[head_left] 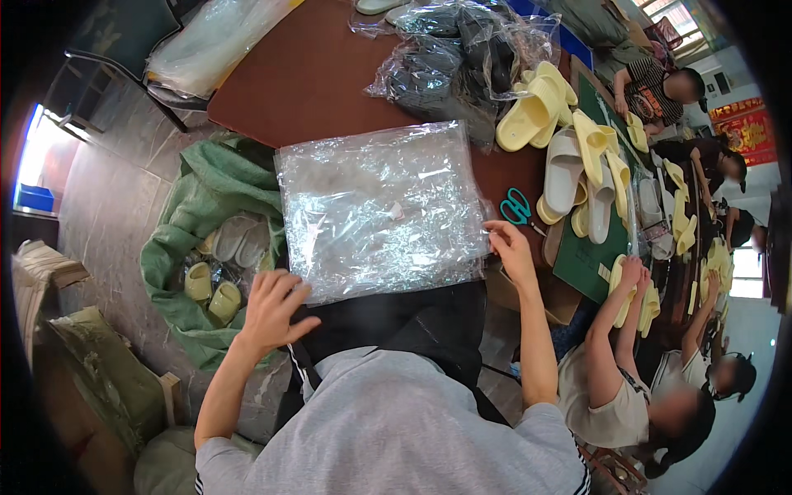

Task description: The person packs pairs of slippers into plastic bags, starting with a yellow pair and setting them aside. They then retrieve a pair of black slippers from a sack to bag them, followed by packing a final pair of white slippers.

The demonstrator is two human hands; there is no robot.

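Note:
A stack of flat clear plastic bags (375,206) lies in front of me, its near edge over my lap and its far part on the red-brown table. At its right edge, the curled fingers and thumb of my right hand (513,254) pinch the plastic. My left hand (276,310) is by the near left corner, thumb stretched away from the fingers, holding nothing. Just right of the bags lie teal-handled scissors (517,208). To my left, an open green woven sack (177,239) contains yellow-green slippers (212,293) and clear-wrapped pale ones.
Yellow slippers (536,107) and grey slippers (563,169) crowd the table's right side. Dark slippers in clear bags (450,70) sit at the far side. More plastic sheeting (219,45) rests on a chair at far left. Several co-workers sit along the right, one (615,330) handling slippers.

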